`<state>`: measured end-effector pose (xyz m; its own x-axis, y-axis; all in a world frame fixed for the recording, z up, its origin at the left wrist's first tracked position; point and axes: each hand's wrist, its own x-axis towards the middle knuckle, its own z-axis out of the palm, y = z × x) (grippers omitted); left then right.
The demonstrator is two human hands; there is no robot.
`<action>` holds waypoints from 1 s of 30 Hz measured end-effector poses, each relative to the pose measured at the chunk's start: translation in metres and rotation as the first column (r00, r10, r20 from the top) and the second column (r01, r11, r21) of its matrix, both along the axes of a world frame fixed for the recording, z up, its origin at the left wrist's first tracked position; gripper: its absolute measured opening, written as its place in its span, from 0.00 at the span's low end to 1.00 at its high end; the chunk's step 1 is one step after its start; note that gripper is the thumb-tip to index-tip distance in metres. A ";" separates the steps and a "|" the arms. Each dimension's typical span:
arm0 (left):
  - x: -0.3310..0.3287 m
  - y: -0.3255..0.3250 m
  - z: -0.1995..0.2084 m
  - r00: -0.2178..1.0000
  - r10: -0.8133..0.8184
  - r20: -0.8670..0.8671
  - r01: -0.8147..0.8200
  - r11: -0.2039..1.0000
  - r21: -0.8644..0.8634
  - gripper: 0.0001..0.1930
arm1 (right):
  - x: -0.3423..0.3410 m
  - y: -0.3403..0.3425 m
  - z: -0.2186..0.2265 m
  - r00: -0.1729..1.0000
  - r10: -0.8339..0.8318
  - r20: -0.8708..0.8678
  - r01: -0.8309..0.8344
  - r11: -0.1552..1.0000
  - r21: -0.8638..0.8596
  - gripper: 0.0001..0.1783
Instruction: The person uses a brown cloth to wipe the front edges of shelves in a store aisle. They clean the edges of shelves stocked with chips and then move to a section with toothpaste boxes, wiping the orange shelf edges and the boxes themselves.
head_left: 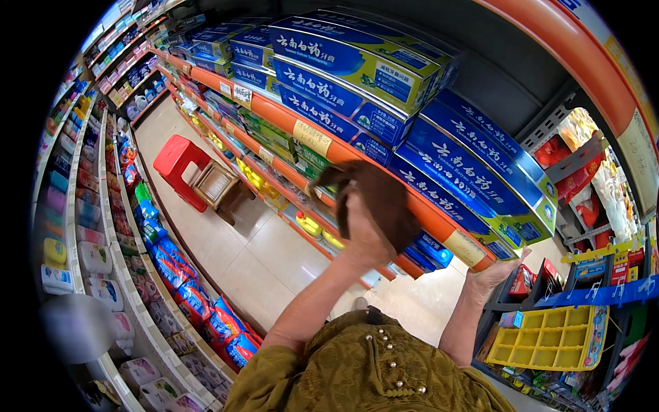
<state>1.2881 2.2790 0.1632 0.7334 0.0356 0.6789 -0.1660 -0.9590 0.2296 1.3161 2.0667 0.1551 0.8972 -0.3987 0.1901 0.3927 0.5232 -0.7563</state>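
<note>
In my left hand (365, 237) is a bunched brown cloth (388, 206), with my fingers closed round its near side. The cloth lies against the orange front strip (312, 137) of a shelf and hides part of it. My right hand (493, 273) is at the right end of this shelf, its fingers stretched out by the lower corner of the blue toothpaste boxes (473, 175). Whether it touches the box or the shelf end I cannot tell. More blue and green toothpaste boxes (329, 58) are stacked along the shelf to the left.
A red plastic stool (180, 165) and a small wooden chair (216, 185) stand in the aisle at left. Beyond them runs a shelf with bottles and blue-red bags (195, 299). At right, a yellow compartment tray (549, 338) sits on a rack near my right arm.
</note>
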 end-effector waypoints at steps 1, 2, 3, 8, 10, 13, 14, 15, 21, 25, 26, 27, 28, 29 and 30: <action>-0.006 -0.007 -0.009 0.993 -0.058 0.105 0.059 0.998 0.001 0.27 | 0.002 -0.002 -0.005 1.000 0.018 0.016 -0.017 1.000 -0.007 0.26; -0.007 -0.018 -0.019 0.970 -0.133 0.202 0.133 0.991 0.013 0.28 | 0.002 -0.002 -0.007 0.999 0.014 0.029 -0.014 1.000 -0.018 0.27; -0.008 -0.028 -0.027 0.968 -0.167 0.189 0.177 0.984 -0.037 0.28 | 0.001 -0.001 -0.007 0.998 0.048 0.029 -0.049 0.999 0.005 0.27; -0.002 -0.024 -0.044 0.936 -0.188 0.298 0.193 0.981 0.011 0.28 | 0.008 -0.001 -0.006 0.997 -0.062 0.043 0.062 0.998 0.005 0.29; -0.003 -0.026 -0.025 0.963 -0.146 0.226 0.153 0.988 -0.014 0.26 | 0.006 0.006 0.003 0.994 -0.107 -0.004 0.106 0.994 -0.027 0.28; -0.004 -0.036 -0.013 0.968 -0.164 0.188 0.174 0.984 -0.041 0.25 | 0.005 0.004 0.002 0.998 -0.061 -0.003 0.061 0.994 -0.089 0.26; -0.006 -0.038 -0.012 0.967 -0.177 0.186 0.189 0.981 -0.048 0.25 | 0.003 0.008 0.006 0.995 -0.094 -0.036 0.090 0.991 -0.103 0.26; -0.004 -0.044 -0.010 0.955 -0.247 0.167 0.269 0.955 -0.127 0.26 | 0.004 0.006 0.005 0.994 -0.104 -0.030 0.100 0.989 -0.110 0.25; -0.014 -0.059 -0.016 0.879 -0.456 0.141 0.477 0.834 -0.277 0.25 | 0.003 0.006 0.004 0.998 -0.054 -0.027 0.052 0.995 -0.082 0.23; -0.013 -0.048 -0.026 0.924 -0.329 0.194 0.352 0.930 -0.103 0.26 | 0.000 0.004 0.005 1.000 0.014 0.020 -0.013 0.996 -0.084 0.23; -0.011 -0.044 -0.025 0.921 -0.309 0.236 0.340 0.935 -0.099 0.26 | 0.000 0.003 0.006 0.999 0.035 0.032 -0.033 0.997 -0.072 0.23; -0.008 -0.037 -0.031 0.931 -0.275 0.239 0.302 0.949 -0.085 0.25 | 0.001 0.003 0.005 1.000 0.009 0.026 -0.007 0.996 -0.085 0.23; -0.003 -0.027 -0.043 0.938 -0.244 0.244 0.269 0.961 -0.071 0.24 | 0.001 0.003 0.003 1.000 -0.022 0.022 0.024 0.995 -0.099 0.23; -0.001 -0.020 -0.045 0.944 -0.216 0.248 0.236 0.970 -0.053 0.23 | 0.001 0.003 0.001 0.998 -0.054 0.017 0.055 0.993 -0.107 0.22; -0.001 -0.017 -0.043 0.953 -0.206 0.221 0.223 0.973 -0.055 0.22 | 0.002 0.003 0.001 0.998 -0.063 0.022 0.065 0.992 -0.111 0.22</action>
<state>1.2869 2.2620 0.1202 0.5688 -0.0474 0.8211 -0.4186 -0.8761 0.2394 1.3177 2.0696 0.1562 0.8663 -0.4307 0.2531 0.4373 0.4087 -0.8011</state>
